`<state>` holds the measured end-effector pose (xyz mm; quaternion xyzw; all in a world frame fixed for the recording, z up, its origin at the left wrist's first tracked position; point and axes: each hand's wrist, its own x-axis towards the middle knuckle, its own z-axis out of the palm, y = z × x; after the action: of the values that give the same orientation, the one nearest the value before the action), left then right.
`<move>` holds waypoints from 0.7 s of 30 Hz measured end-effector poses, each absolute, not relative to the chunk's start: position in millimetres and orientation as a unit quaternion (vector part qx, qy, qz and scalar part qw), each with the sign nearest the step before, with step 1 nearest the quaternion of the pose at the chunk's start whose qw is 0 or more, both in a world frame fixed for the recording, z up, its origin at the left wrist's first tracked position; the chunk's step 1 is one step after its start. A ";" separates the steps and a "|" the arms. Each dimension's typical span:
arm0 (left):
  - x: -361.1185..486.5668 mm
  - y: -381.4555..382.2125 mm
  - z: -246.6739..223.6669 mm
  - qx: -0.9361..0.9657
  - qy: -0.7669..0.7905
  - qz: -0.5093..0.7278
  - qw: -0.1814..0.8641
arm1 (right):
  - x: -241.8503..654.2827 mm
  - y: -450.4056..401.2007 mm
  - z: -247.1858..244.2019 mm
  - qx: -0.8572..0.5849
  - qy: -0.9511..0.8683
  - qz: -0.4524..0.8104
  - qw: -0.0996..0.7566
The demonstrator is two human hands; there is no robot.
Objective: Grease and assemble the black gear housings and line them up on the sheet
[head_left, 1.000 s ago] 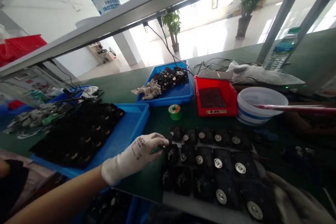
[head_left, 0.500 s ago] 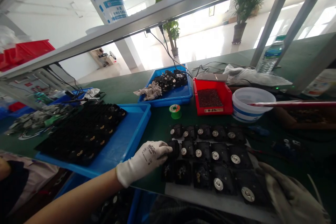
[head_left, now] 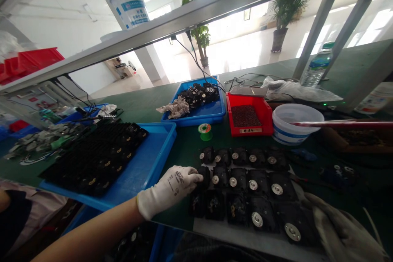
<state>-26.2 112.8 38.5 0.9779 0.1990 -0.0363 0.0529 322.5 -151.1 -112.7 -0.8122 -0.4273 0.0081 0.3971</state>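
Observation:
My left hand, in a white glove, pinches a small black housing at the left end of the middle row. Its fingertips cover part of that piece. Several similar black housings stand in three rows on a grey board; most carry a round silver disc. At the front left, a few housings show an open inside instead of a disc. My right hand, in a greyish glove, rests at the right end of the rows, fingers stretched out beside the front-right housing. I see nothing in it.
A blue tray of black parts lies left; another blue tray stands behind. A green solder spool, a red bin of small dark pieces and a white tub line the back. A person's sleeve shows far left.
Hardly anything differs. My left hand stays at the same black housing, and my right hand keeps its place; the whole view has shifted very slightly.

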 end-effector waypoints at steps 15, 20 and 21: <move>-29.5 120.0 42.5 0.985 0.165 -0.024 0.054 | 326.5 -153.4 -112.1 -0.816 -0.444 -0.011 0.370; -32.6 121.2 40.4 0.986 0.161 -0.023 0.045 | 325.9 -155.1 -121.0 -0.820 -0.416 0.016 0.393; -33.0 120.6 39.3 0.986 0.161 -0.024 0.043 | 325.4 -155.0 -121.8 -0.817 -0.417 0.017 0.397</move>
<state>-33.0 120.6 39.3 0.9857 0.1613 -0.0236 0.0429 325.4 -155.0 -121.8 -0.8174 -0.4167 0.0165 0.3974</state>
